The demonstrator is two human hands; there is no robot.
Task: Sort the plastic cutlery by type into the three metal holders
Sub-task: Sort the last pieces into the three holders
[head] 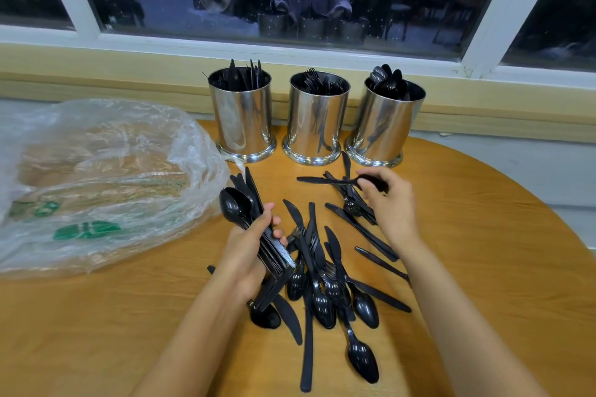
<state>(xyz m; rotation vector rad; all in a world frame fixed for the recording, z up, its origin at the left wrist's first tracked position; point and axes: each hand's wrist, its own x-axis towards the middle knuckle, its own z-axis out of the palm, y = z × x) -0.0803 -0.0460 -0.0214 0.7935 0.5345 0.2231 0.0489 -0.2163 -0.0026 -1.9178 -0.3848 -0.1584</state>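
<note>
Left hand (248,255): clenched round a bundle (251,190) of black cutlery, mostly knives, with one spoon (233,206) on its outside. The bundle's long axis runs near-right to far-left, tips aimed roughly at the left holder (242,113), where knives are already stood.

Right hand (392,203): a single piece (325,180) is pinched at one end. The type cannot be told, as the working end is hidden under the fingers.

Key relation: that piece lies left-right, parallel to the row of holders and just near of the middle holder (317,116) (forks) and the right holder (387,119) (spoons). It would have to be tipped upright before a drop. The right hand is the nearer one to both of those holders; the left holder is better served by the left hand.

A loose pile (322,284) of mixed pieces is left on the worktop (467,235) between the forearms, so sorting is judged partway done. A plastic bag (96,177) lies at the left.
</note>
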